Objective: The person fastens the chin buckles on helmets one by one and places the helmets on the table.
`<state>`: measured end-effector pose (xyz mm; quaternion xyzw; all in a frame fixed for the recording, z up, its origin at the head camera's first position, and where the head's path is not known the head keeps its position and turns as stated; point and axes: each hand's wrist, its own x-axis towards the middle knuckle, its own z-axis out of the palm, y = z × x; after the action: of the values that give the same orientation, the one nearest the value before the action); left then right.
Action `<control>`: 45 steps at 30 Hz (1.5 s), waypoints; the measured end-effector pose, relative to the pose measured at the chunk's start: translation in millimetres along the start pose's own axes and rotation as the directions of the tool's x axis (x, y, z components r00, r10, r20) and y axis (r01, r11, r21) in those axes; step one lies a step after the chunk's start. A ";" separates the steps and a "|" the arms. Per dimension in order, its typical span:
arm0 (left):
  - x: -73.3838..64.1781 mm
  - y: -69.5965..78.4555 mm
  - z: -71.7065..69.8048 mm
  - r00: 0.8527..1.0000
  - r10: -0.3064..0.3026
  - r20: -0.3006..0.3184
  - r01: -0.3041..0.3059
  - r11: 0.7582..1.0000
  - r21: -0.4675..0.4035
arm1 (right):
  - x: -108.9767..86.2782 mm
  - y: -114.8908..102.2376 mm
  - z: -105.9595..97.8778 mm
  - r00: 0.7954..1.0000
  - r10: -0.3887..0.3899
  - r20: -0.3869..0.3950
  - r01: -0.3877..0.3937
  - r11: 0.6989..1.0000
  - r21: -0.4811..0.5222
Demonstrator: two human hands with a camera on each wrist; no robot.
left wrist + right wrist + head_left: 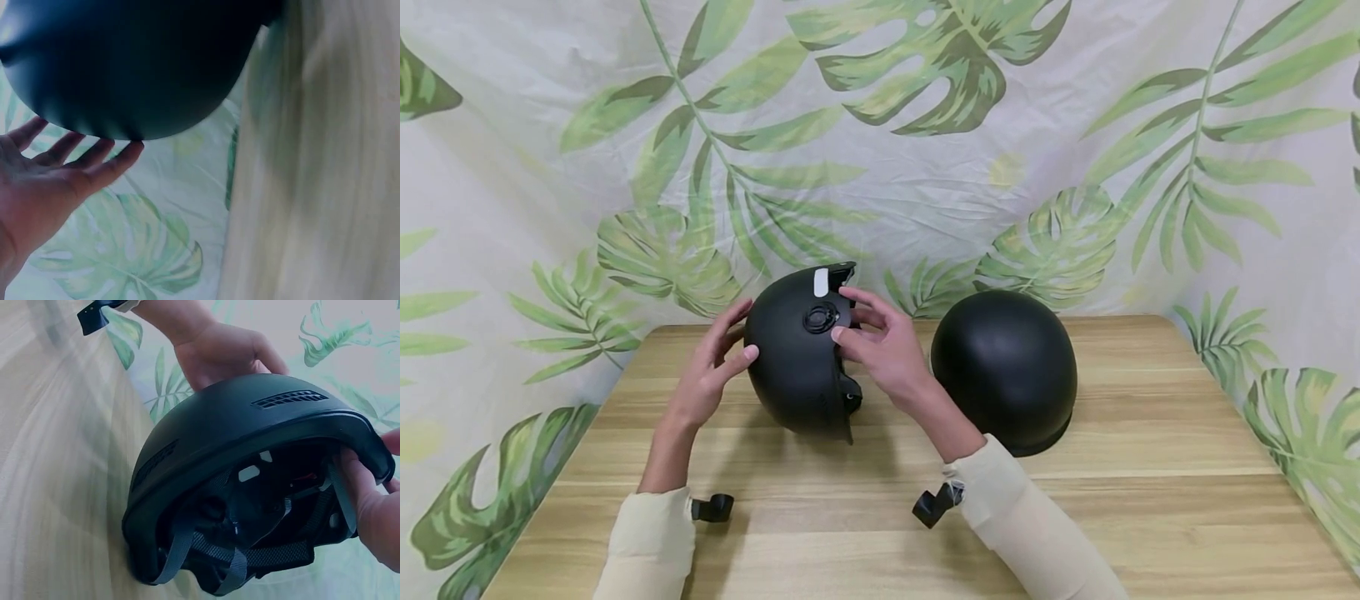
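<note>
A matte black helmet point(786, 367) is tipped on its side between my hands, its opening turned to the right. It carries a white sticker point(821, 283) and a round black fitting point(820, 317). My right hand point(889, 346) grips its rim; in the right wrist view, fingers reach inside beside a grey strap point(342, 494). The spread fingers of my left hand point(700, 379) touch the rounded crown, looking fairly straight in the left wrist view, with the thumb on the near side. Straps, padding and slotted vents point(290, 399) show in the right wrist view.
A second black helmet point(1003, 367), plain and dome up, sits on the wooden table point(1150, 433) just right of my right forearm. A leaf-print cloth point(925, 208) hangs behind the table. Small black devices point(712, 508) stick out from both cuffs.
</note>
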<state>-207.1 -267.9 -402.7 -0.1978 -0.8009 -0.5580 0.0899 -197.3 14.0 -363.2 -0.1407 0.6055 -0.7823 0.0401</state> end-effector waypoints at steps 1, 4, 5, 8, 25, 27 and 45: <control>0.1 0.8 0.2 1.000 -0.011 0.002 0.011 1.000 0.016 | -0.4 0.8 -1.4 1.000 0.002 -0.006 -0.001 1.000 0.014; 0.3 5.6 2.0 0.999 -0.035 -0.018 0.036 0.997 0.067 | -1.6 3.5 -5.9 1.000 0.004 -0.022 -0.003 0.998 0.063; 0.3 7.6 2.5 0.999 -0.041 -0.028 0.043 0.996 0.084 | -2.0 4.6 -7.3 1.000 0.003 -0.027 -0.001 0.997 0.080; 0.1 13.0 4.1 0.998 -0.040 -0.053 0.046 0.992 0.116 | -3.7 7.9 -10.9 0.999 -0.003 -0.037 0.007 0.992 0.128; -0.4 -1.7 1.8 0.998 -0.056 -0.007 0.056 0.998 0.040 | -13.8 29.3 -35.6 0.996 0.002 -0.086 0.026 0.946 0.322; -0.3 -1.7 0.9 0.997 -0.073 -0.010 0.073 0.996 0.056 | -14.0 30.9 -37.6 0.996 0.006 -0.090 0.023 0.948 0.316; 0.4 5.4 -3.5 0.999 -0.042 -0.003 0.042 0.988 0.145 | -11.4 33.8 -49.9 0.992 -0.014 -0.127 0.007 0.998 -0.060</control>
<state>-205.5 -269.5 -396.6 -0.1740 -0.8434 -0.4999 0.0922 -203.5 54.5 -408.9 -0.0949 0.6290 -0.7715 -0.0069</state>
